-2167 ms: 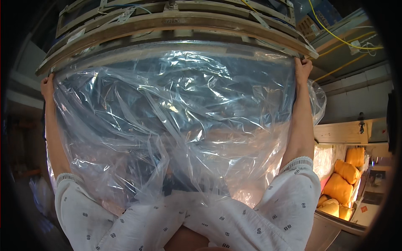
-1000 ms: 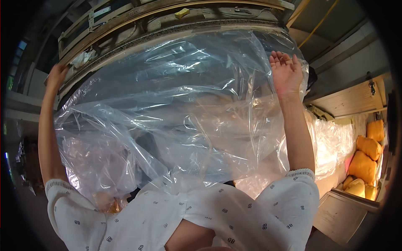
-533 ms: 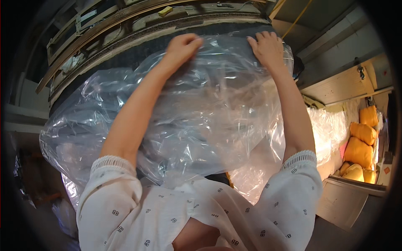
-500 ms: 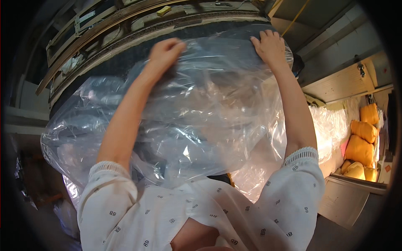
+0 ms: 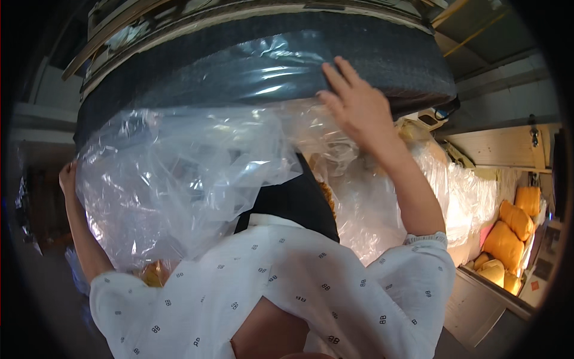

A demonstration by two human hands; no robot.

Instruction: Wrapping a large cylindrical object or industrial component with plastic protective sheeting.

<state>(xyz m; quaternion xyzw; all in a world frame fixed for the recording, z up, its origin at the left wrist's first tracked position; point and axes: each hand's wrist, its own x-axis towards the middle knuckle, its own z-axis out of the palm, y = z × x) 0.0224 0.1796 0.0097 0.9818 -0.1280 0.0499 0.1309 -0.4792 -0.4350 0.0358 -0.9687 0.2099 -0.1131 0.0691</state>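
A large clear plastic sheet (image 5: 191, 173), crumpled and shiny, hangs off the near side of a padded dark cloth surface (image 5: 394, 60) toward my body. Part of the plastic lies flat over the cloth near its middle. At the far left, my left hand (image 5: 68, 176) is closed at the plastic's outer edge; its fingertips are partly hidden. My right hand (image 5: 362, 105) rests at the right end of the flat part, palm down, with its fingers stretched out and nothing gripped in them.
Wooden rails (image 5: 113, 36) run behind the cloth surface. More clear plastic (image 5: 371, 197) is bunched to the right of my lap. Farther right, yellow-orange bundles (image 5: 505, 239) are stacked beside a pale wooden panel (image 5: 496, 146).
My left hand has swung down and far left, and the plastic has been drawn toward me, baring much dark cloth. My right hand has shifted slightly nearer and left.
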